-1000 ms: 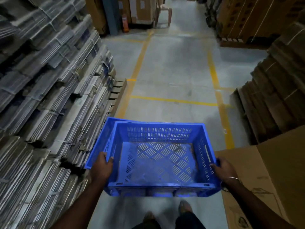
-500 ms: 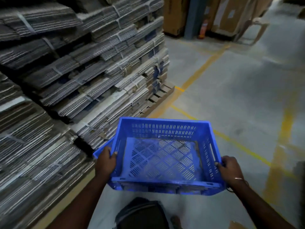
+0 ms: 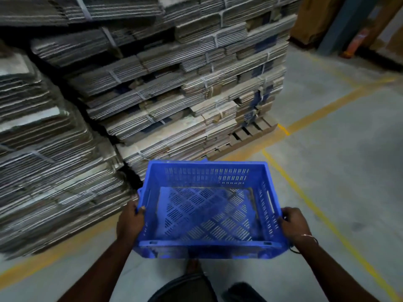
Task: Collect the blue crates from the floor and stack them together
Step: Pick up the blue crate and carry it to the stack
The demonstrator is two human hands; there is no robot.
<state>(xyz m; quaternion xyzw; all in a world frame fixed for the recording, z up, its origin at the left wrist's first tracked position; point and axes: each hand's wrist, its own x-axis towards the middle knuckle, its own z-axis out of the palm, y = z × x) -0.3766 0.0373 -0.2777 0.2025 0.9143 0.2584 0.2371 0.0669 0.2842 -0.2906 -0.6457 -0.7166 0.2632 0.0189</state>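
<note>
Grey concrete floor (image 3: pixel 327 131) had yellow lines (image 3: pixel 314 210). Strapped flat cardboard bundles (image 3: pixel 152 79) sat stacked on a wooden pallet (image 3: pixel 246 136). Blue pillar (image 3: pixel 340 25), brown boxes (image 3: pixel 314 16) behind. Dim light.

A person is holding a blue crate (image 3: pixel 207 205) off the grey floor (image 3: pixel 327 171), the left hand (image 3: pixel 130 223) gripping its left wall and the right hand (image 3: pixel 293 224) gripping its right wall. Strapped bundles of flattened cardboard (image 3: pixel 152 83) are sitting stacked on a wooden pallet (image 3: pixel 250 136) just beyond the crate, beside yellow floor lines (image 3: pixel 314 205).

dim, motion-blurred, edges warped
</note>
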